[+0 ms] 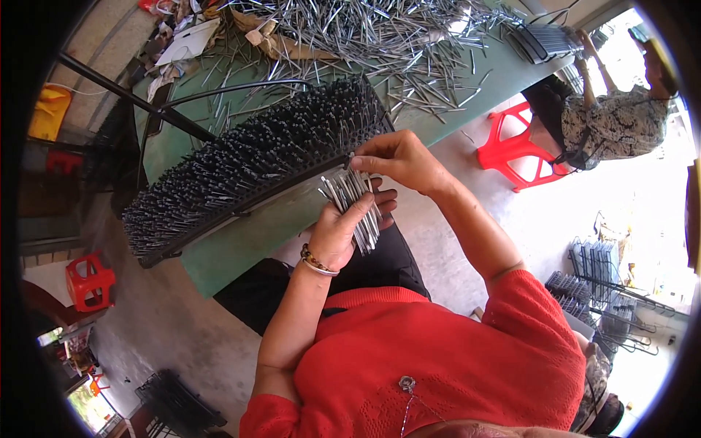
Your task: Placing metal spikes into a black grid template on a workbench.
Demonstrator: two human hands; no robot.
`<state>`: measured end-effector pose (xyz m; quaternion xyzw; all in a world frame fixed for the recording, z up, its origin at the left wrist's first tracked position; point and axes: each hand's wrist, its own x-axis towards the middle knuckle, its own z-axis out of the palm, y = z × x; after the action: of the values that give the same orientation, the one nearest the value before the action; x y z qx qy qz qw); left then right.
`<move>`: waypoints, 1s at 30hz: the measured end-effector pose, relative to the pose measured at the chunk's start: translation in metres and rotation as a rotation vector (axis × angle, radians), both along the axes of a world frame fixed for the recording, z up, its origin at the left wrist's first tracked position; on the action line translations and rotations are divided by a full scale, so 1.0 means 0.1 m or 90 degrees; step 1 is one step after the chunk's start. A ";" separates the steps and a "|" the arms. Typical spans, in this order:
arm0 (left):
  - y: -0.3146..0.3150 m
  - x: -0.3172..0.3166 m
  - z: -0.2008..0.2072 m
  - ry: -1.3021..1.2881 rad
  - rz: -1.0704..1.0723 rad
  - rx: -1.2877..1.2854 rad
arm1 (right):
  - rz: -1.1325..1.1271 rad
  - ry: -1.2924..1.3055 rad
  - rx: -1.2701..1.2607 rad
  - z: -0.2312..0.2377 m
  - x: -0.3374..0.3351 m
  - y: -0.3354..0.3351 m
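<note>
My left hand (339, 230) is closed around a bundle of thin silvery metal rods (349, 191), its thumb lying across them. Just above, my right hand (391, 160) has thumb and fingertips pinched together at the near edge of a black rack (252, 201). What lies between those fingertips is too small to make out. Slanting across the green table (241, 252), the long rack has a perforated edge and is densely filled with upright dark rods (255, 146).
A large heap of loose metal rods (365, 36) covers the table's far side. A black bar (175, 120) runs to the rack's back. Red stools (522, 150) stand on the floor, with another person (610, 124) at the right. Wire racks (595, 266) stand beyond.
</note>
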<state>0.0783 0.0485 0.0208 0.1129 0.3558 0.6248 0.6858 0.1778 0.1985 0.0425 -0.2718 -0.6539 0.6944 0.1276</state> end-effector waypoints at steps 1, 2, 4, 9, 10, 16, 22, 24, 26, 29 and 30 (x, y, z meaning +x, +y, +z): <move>0.00 0.01 -0.02 -0.007 0.003 -0.002 | 0.001 0.000 0.000 0.02 0.01 0.02; 0.00 0.02 -0.03 -0.013 0.005 -0.005 | -0.013 -0.033 0.038 0.07 0.02 0.05; 0.01 0.03 -0.04 -0.011 0.018 -0.016 | -0.055 -0.041 0.092 0.08 0.01 0.10; 0.03 0.02 -0.08 0.046 0.040 -0.030 | -0.088 0.017 0.137 0.21 -0.01 0.14; 0.05 0.02 -0.06 0.050 0.045 -0.032 | -0.080 -0.006 0.133 0.24 -0.01 0.14; 0.06 0.02 -0.03 0.038 0.075 -0.027 | -0.031 0.013 0.014 0.10 0.03 0.11; 0.02 0.00 -0.02 0.053 0.008 -0.001 | -0.017 -0.012 0.031 0.14 0.05 0.19; 0.02 -0.02 -0.02 0.056 -0.011 0.002 | 0.001 -0.037 0.042 0.16 0.05 0.22; 0.01 -0.02 -0.08 0.032 -0.004 -0.039 | -0.095 0.124 0.077 0.15 0.03 0.27; 0.01 -0.01 -0.17 0.044 -0.007 -0.053 | -0.193 0.171 0.232 0.18 -0.05 0.32; 0.01 0.00 -0.18 0.043 -0.006 -0.054 | -0.206 0.156 0.256 0.18 -0.09 0.31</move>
<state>0.0780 0.0495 0.0026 0.1069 0.4045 0.6016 0.6805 0.1688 0.2296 0.0605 -0.2558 -0.7064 0.5491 0.3660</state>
